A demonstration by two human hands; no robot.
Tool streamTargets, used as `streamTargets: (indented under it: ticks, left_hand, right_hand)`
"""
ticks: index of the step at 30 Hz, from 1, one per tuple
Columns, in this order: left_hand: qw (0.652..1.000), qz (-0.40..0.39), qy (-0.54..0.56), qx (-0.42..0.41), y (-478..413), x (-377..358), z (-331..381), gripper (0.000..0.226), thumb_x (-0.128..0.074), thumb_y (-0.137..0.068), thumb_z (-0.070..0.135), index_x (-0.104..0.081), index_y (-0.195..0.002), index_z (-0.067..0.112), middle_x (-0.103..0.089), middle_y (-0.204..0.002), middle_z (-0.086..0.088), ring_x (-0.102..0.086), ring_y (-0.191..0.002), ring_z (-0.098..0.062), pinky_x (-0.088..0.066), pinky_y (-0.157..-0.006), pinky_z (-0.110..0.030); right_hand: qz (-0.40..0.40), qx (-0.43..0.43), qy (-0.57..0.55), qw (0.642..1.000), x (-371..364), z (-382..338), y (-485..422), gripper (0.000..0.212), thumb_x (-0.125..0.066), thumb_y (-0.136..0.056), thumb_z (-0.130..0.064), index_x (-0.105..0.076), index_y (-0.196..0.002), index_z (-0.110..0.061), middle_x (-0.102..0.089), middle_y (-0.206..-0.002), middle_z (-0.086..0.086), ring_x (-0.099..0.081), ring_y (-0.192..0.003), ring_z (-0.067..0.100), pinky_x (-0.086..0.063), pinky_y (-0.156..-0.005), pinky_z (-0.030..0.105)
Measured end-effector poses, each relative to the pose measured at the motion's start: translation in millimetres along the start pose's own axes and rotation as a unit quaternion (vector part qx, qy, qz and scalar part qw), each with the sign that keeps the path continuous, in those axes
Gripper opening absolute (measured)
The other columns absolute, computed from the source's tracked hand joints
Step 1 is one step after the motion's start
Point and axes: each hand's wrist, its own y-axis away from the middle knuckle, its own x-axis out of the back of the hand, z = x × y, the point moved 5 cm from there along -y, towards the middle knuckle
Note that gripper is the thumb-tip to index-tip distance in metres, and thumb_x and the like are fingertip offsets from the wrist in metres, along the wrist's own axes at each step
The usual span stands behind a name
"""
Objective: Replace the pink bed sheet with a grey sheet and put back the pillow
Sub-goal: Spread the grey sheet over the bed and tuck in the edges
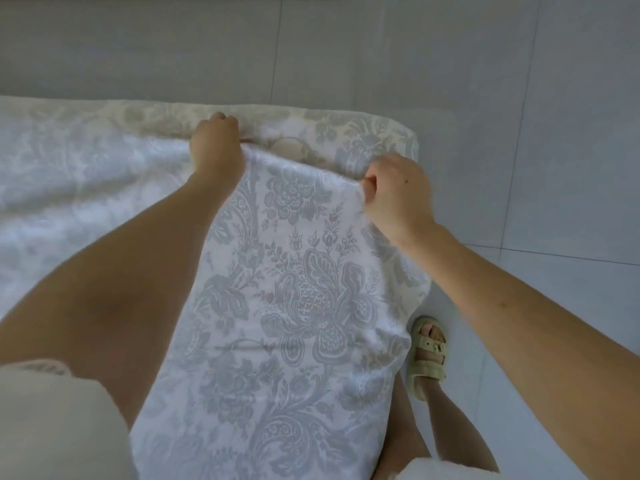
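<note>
A pale sheet with a grey floral pattern point(304, 306) lies over the mattress and hangs down toward me. My left hand point(216, 142) grips its far edge near the mattress's far side. My right hand point(398, 194) pinches the same edge nearer the corner. Beyond the edge shows the cream patterned mattress point(367, 131), its corner at the right. No pillow and no pink sheet are in view.
Grey floor tiles point(519, 98) surround the mattress at the top and right. My foot in a pale sandal point(429, 355) stands on the tiles beside the mattress's right edge. A dark strip runs along the top edge of the view.
</note>
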Motion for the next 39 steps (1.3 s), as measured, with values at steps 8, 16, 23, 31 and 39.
streamTargets:
  ticks: [8,16,23,31,39]
  left_hand:
    - [0.98,-0.12,0.087,-0.136,-24.0,3.1,48.1,0.044,-0.046,-0.095,0.046,-0.048,-0.136,0.031,-0.046,-0.143,0.005,-0.035,-0.134,-0.025,-0.022,-0.108,-0.043]
    - [0.975,0.007,0.117,-0.187,-28.5,10.0,72.8,0.029,-0.052,-0.094,0.037,-0.07,-0.092,0.014,-0.069,-0.101,-0.002,-0.056,-0.101,-0.026,-0.023,-0.094,-0.037]
    - [0.969,0.128,0.044,-0.208,-43.2,44.6,84.2,0.023,-0.043,-0.094,0.014,-0.065,-0.095,0.006,-0.066,-0.099,-0.015,-0.056,-0.092,-0.035,-0.03,-0.088,-0.041]
    - [0.961,-0.157,0.054,-0.219,-40.2,2.8,150.6,0.04,-0.04,-0.096,0.049,-0.06,-0.119,0.023,-0.058,-0.128,-0.002,-0.045,-0.125,-0.029,-0.025,-0.104,-0.044]
    - [0.981,0.047,0.077,-0.172,-18.9,0.2,158.9,0.028,-0.043,-0.096,0.029,-0.068,-0.089,0.017,-0.067,-0.093,-0.003,-0.053,-0.098,-0.029,-0.026,-0.094,-0.04]
  right_hand:
    - [-0.084,-0.113,-0.04,0.989,9.7,51.7,-42.5,0.025,-0.055,-0.094,-0.03,-0.058,-0.091,-0.006,-0.053,-0.097,0.012,-0.049,-0.09,0.027,-0.034,-0.074,0.031]
    - [-0.116,0.03,0.165,0.979,17.4,38.9,-59.7,0.02,-0.046,-0.089,0.008,-0.063,-0.097,0.001,-0.061,-0.099,0.019,-0.058,-0.094,0.032,-0.031,-0.066,0.031]
    - [-0.08,0.054,0.21,0.973,41.5,37.6,-75.3,0.027,-0.042,-0.087,0.009,-0.06,-0.106,0.002,-0.059,-0.11,0.022,-0.055,-0.105,0.035,-0.034,-0.074,0.037]
    - [-0.124,-0.069,0.152,0.978,19.0,48.5,-89.7,0.034,-0.041,-0.091,0.005,-0.058,-0.12,0.003,-0.058,-0.124,0.02,-0.053,-0.117,0.035,-0.043,-0.093,0.038]
    - [-0.035,-0.173,-0.027,0.984,13.3,91.5,7.1,0.046,-0.039,-0.099,-0.041,-0.053,-0.122,-0.004,-0.057,-0.119,0.013,-0.053,-0.109,0.031,-0.04,-0.09,0.036]
